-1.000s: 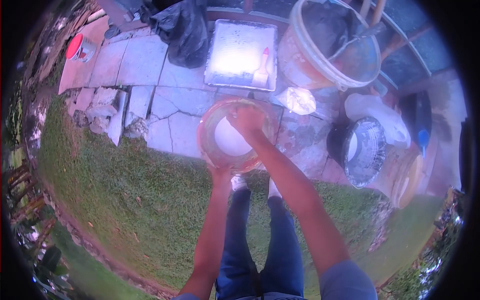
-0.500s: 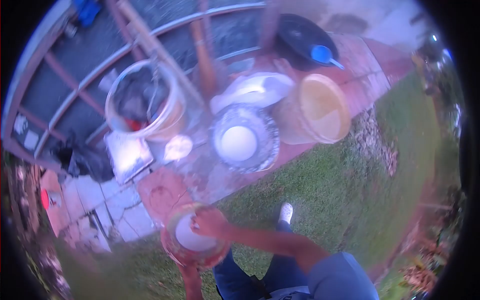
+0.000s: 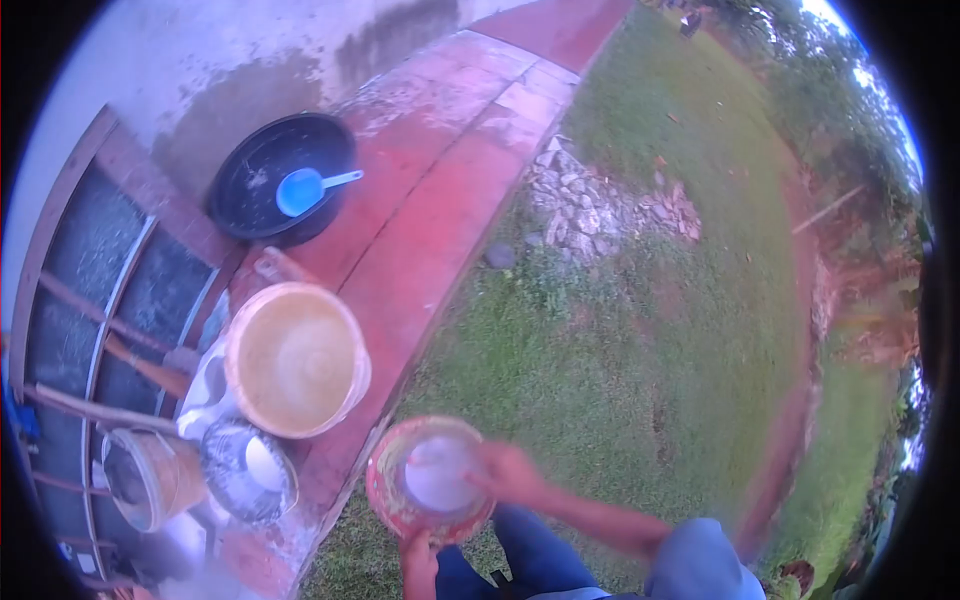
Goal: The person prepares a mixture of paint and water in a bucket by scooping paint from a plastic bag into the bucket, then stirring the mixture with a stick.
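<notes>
A red patterned bowl [image 3: 386,492] with white contents [image 3: 438,476] is held in front of my body, above the grass. My left hand [image 3: 419,548] grips its near edge from below, fingers closed on the rim. Over the bowl's right side reaches my right hand [image 3: 507,473], with its fingertips at the white contents. Its fingers are smeared by motion, so their grip does not show. To the left of the bowl stand a large beige bucket [image 3: 300,360] and a speckled basin [image 3: 222,462] with something white in it.
A black tub [image 3: 235,190] with a blue dipper [image 3: 300,192] stands by the wall. Another bucket [image 3: 150,485] is near the metal-framed panel [image 3: 60,330]. Rubble [image 3: 585,205] lies on the grass beside the red paved walkway [image 3: 420,240].
My view has swung to the right, bringing more walkway and grass into sight. The bowl has moved along with my body, away from the tiled corner. My right hand has shifted towards the bowl's right edge.
</notes>
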Motion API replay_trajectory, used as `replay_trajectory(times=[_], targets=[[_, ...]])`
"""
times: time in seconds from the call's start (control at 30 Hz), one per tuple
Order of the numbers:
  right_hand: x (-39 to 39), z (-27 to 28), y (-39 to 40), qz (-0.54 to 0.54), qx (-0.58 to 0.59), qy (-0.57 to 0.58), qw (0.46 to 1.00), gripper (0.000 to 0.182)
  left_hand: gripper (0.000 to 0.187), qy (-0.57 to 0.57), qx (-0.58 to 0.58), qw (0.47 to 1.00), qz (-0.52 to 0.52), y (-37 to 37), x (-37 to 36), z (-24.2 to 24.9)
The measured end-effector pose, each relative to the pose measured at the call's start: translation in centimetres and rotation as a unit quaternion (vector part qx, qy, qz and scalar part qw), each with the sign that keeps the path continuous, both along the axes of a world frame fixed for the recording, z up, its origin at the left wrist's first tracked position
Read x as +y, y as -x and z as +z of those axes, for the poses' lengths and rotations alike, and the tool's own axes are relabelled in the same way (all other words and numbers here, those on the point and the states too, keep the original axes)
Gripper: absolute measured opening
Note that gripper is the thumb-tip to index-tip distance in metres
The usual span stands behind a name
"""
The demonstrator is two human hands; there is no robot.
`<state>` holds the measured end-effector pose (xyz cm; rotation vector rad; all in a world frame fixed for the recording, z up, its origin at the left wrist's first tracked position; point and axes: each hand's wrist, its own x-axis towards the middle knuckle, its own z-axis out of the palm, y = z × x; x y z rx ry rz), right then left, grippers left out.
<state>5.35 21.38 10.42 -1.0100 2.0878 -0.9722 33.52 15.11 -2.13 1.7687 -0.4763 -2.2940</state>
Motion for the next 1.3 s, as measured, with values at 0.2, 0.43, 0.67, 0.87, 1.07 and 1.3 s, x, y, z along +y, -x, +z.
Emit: replay_trajectory(times=[0.2, 0.43, 0.67, 0.87, 1.07, 1.3], targets=[[3.1, -2.5, 17.4, -0.186, -0.051, -0.074, 0.978, 0.044, 0.065, 0.045, 0.044, 0.997, -0.04, 22.5, -7.2, -5.2], [-1.2, -9.5, 28.2, -0.215, -0.173, -0.043, 0.96, 0.039, 0.067, 0.235, -0.036, 0.971, -0.011, 39.1, -16.1, -10.6], [-16.0, -13.9, 37.8, -0.065, -0.029, -0.094, 0.993, 0.043, 0.043, 0.231, -0.144, 0.962, -0.005, 45.3, -20.9, -21.9], [-30.7, -22.8, 40.0, 0.117, 0.099, -0.149, 0.977, 0.058, 0.063, 0.251, -0.125, 0.958, 0.054, 47.7, -22.4, -17.3], [-38.4, -26.7, 37.2, 0.182, 0.179, -0.187, 0.949, 0.06, 0.077, 0.278, -0.117, 0.95, 0.083, 47.6, -22.5, -17.2], [-39.0, -26.1, 37.8, 0.372, 0.322, -0.173, 0.853, 0.036, 0.089, 0.371, -0.23, 0.9, -0.004, 45.8, -27.3, -19.9]])
